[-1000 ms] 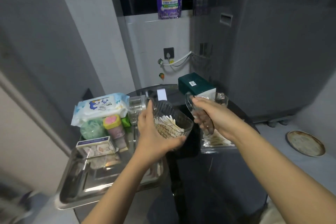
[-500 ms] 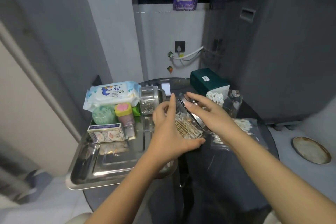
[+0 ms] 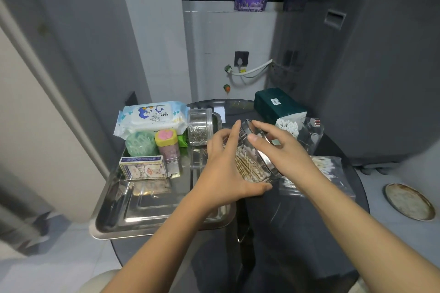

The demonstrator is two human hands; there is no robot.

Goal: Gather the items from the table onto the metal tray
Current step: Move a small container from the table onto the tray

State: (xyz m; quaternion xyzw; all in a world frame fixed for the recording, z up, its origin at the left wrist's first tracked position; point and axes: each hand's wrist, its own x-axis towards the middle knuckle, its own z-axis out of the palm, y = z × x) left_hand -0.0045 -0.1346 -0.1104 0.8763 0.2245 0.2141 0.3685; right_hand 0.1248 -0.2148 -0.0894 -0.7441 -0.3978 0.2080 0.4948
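Observation:
My left hand (image 3: 226,166) grips a clear round box of cotton swabs (image 3: 252,166), tilted on its side over the right edge of the metal tray (image 3: 133,219). My right hand (image 3: 283,152) presses the box's clear lid (image 3: 258,140) against its opening. On the tray stand a baby wipes pack (image 3: 152,116), a green round box (image 3: 140,143), a pink-capped yellow bottle (image 3: 167,145), a small printed carton (image 3: 142,169) and a clear jar of pins (image 3: 200,129).
On the dark round glass table (image 3: 297,233) lie a plastic bag of swabs (image 3: 328,171), a cup of white swabs (image 3: 288,126), a clear cup (image 3: 312,133) and a green tissue box (image 3: 276,102). A round plate (image 3: 409,201) sits on the floor at right.
Both hands lowered the swab box from chest height to the tray's right edge. The right hand brought the lid onto the tilted box. The view shifted right and down.

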